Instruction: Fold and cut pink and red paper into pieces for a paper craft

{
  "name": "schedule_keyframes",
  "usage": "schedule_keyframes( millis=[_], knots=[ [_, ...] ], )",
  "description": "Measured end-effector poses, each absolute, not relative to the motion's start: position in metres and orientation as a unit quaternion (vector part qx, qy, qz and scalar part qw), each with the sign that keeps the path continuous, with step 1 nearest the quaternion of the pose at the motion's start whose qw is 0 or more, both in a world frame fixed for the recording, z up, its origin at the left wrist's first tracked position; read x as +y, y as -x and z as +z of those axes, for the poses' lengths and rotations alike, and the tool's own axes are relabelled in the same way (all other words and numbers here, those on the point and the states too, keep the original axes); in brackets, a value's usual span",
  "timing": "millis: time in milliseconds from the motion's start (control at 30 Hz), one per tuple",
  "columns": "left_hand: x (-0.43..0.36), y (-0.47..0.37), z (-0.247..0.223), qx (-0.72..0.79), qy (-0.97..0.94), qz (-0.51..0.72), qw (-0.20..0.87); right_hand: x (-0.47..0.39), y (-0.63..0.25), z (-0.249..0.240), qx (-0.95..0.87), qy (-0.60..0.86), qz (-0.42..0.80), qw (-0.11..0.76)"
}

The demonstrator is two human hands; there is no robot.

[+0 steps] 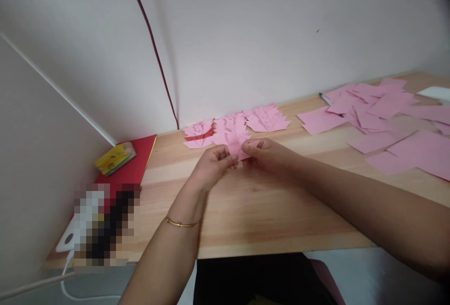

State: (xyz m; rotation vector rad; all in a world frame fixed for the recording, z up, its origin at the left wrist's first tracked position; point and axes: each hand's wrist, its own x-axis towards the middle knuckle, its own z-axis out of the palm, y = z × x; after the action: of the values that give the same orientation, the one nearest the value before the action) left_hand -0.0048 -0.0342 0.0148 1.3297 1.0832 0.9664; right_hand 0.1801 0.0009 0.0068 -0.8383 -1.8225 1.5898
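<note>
Between my two hands, over the middle of the wooden table, is a small piece of pink paper (236,144). My left hand (215,163) pinches its left side with thumb and fingers. On the other side, my right hand (262,151) grips the paper's right edge between thumb and forefinger. Just beyond my hands, pink paper pieces with creases and jagged edges (267,118) lie in rows near the wall. A red strip (199,134) lies across the leftmost of them. Fingertips partly hide the held paper's lower edge.
Flat pink sheets (372,103) are scattered over the table's right side, with a pen (325,99) beside them. At the left lie a red folder (144,150), a yellow packet (115,158) and a blurred-out patch with a white cabled device (66,238). A dark red cable (151,33) hangs down the wall.
</note>
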Motion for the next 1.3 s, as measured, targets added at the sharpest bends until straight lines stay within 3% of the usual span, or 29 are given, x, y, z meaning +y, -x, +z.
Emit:
schedule_keyframes(
  millis=[267,467,833,1133,1200,1300],
  knots=[
    [-0.031,0.004,0.008,0.491,-0.571,0.405,0.520,0.002,-0.177,0.005,-0.722,0.315,0.526,0.320],
    [-0.030,0.005,0.009,0.479,-0.565,0.425,0.521,0.003,-0.178,0.004,-0.716,0.370,0.516,0.289],
    [-0.028,0.007,0.003,0.478,-0.564,0.431,0.517,0.005,-0.178,0.006,-0.738,0.329,0.515,0.286],
    [-0.032,0.005,0.012,0.537,-0.640,0.347,0.427,0.002,-0.178,0.006,-0.708,0.373,0.500,0.332],
    [-0.032,0.004,0.012,0.521,-0.613,0.371,0.463,0.002,-0.178,0.006,-0.705,0.369,0.506,0.334],
    [-0.032,0.007,0.012,0.450,-0.517,0.410,0.602,0.002,-0.178,0.006,-0.692,0.343,0.532,0.346]
  ],
)
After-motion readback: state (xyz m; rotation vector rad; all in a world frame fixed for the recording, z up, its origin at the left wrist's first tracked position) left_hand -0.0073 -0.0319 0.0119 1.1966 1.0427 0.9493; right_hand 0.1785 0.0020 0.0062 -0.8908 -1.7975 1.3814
